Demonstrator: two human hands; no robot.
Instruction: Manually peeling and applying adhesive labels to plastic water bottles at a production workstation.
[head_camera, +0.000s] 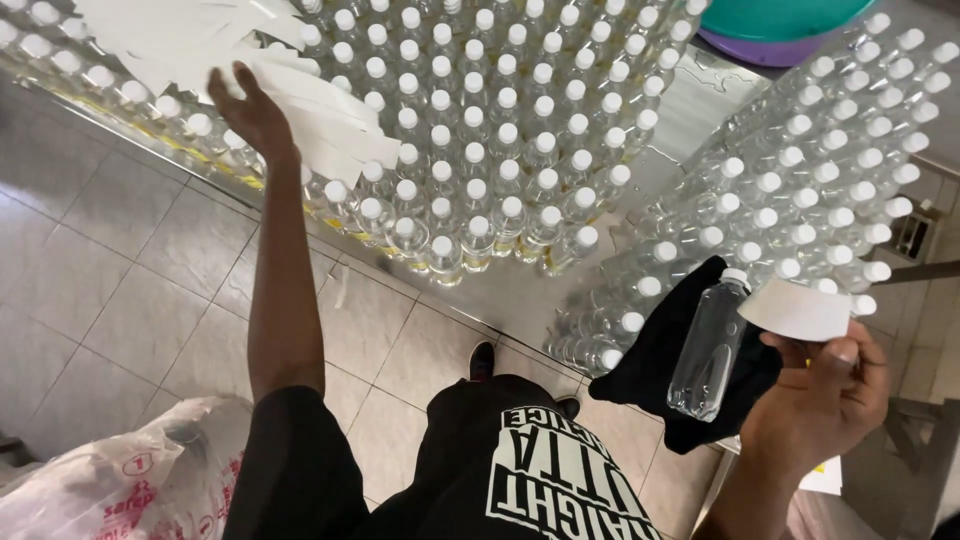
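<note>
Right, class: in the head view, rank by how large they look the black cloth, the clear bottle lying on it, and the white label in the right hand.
1. Black cloth, clearly largest.
2. Clear bottle.
3. White label, though it sits nearer the camera, so its place against the bottle is unsure.

White paper labels (250, 60) lie heaped on the capped bottles at the upper left of the frame, long strips fanned out. One white label (797, 309) sits at right centre, pinched between fingers. A crumpled plastic bag (110, 480), whitish with red print, fills the lower left corner.
</note>
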